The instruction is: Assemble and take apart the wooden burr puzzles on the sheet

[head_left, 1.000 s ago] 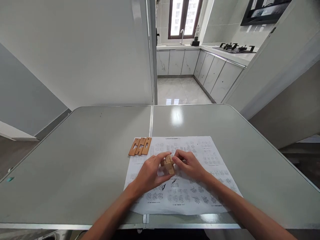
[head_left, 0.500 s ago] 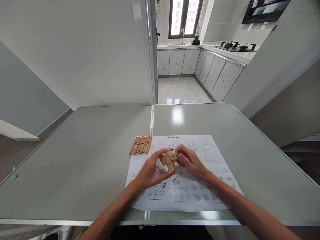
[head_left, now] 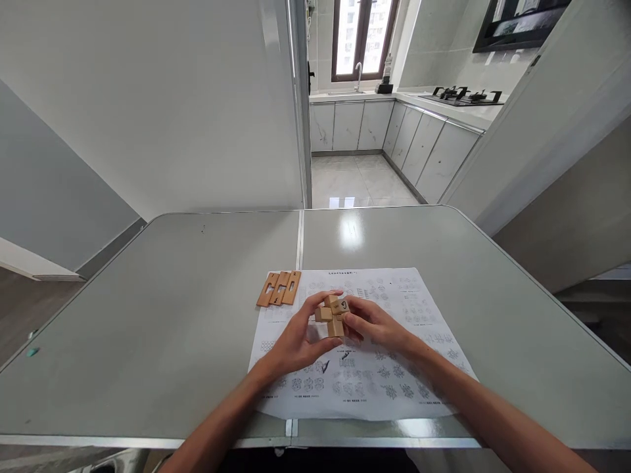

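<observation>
A wooden burr puzzle (head_left: 334, 326) of interlocking light blocks is held between my two hands, above a printed sheet (head_left: 434, 358). My left hand (head_left: 300, 335) grips it from the left, index finger over the top and thumb at the bottom. At the right side, my right hand (head_left: 377, 325) is closed on the puzzle, its thumb pressing near a block marked with a dark character. The right fingers behind the puzzle are partly hidden. Three flat slotted wooden pieces (head_left: 279, 289) with numbers lie side by side at the sheet's upper left corner.
The grey table (head_left: 148, 328) has a metal seam down its middle and a metal front edge. A small teal bit (head_left: 32, 352) lies near its left edge. Beyond are a white wall (head_left: 197, 112), kitchen cabinets (head_left: 348, 125) and a stove (head_left: 461, 96).
My right hand has shifted its grip, the thumb moving lower and left against the puzzle. The marked block has turned slightly. My left hand keeps its hold.
</observation>
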Demonstrator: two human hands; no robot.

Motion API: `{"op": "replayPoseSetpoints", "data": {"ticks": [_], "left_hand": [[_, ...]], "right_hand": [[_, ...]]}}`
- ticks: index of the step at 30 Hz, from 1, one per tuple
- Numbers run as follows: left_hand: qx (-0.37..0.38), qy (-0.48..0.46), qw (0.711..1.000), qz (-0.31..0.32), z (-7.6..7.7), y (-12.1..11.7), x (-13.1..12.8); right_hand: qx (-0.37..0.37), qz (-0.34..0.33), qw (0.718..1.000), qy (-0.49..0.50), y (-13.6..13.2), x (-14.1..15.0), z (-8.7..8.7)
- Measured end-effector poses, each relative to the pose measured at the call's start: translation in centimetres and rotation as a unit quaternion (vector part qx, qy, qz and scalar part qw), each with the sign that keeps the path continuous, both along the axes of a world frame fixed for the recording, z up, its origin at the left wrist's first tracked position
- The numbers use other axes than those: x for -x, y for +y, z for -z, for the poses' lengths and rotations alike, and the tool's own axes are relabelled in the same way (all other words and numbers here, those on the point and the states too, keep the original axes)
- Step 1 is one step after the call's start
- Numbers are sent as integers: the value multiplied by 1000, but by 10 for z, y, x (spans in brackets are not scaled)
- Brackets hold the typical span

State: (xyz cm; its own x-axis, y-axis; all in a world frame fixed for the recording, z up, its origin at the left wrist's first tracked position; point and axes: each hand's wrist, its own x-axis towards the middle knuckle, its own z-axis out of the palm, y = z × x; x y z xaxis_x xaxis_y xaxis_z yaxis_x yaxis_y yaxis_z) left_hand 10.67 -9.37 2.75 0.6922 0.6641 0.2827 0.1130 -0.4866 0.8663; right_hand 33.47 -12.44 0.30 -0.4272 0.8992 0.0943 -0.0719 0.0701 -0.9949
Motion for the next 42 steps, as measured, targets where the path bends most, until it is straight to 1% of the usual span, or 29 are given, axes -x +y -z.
{"op": "replayPoseSetpoints", "data": {"ticks": [2,4,6,8,10,12,17,22,27,30,32,37,42], "left_hand": [[-1,5,1000,-17,4,1,1],[-5,13,999,-36,7,2,1],[-7,18,998,-53,10,3,2],[-3,30,997,-69,12,4,2],[5,42,996,-80,13,4,2],[13,52,995,-87,14,4,2],[10,55,993,-100,17,4,1],[29,53,994,-93,17,3,0],[56,54,995,-60,17,3,-2],[71,52,994,-61,17,4,-3],[68,60,994,-58,16,4,-3],[40,91,995,-28,14,1,-3],[51,85,995,-32,12,1,-2]], "right_hand": [[-1,8,1000,-11,0,0,0],[-27,37,998,-42,1,1,-1],[-78,95,989,-80,1,2,-2],[-122,157,974,-104,2,3,-3],[-138,189,966,-112,2,3,-3],[-129,187,967,-116,3,2,-1],[-96,156,975,-122,3,2,2],[-102,151,975,-127,2,3,3],[-103,159,972,-138,1,4,6],[-104,161,972,-136,1,5,7],[-106,159,972,-133,0,5,6],[-118,163,969,-143,-1,6,6],[-154,201,954,-160,-3,7,5]]}}
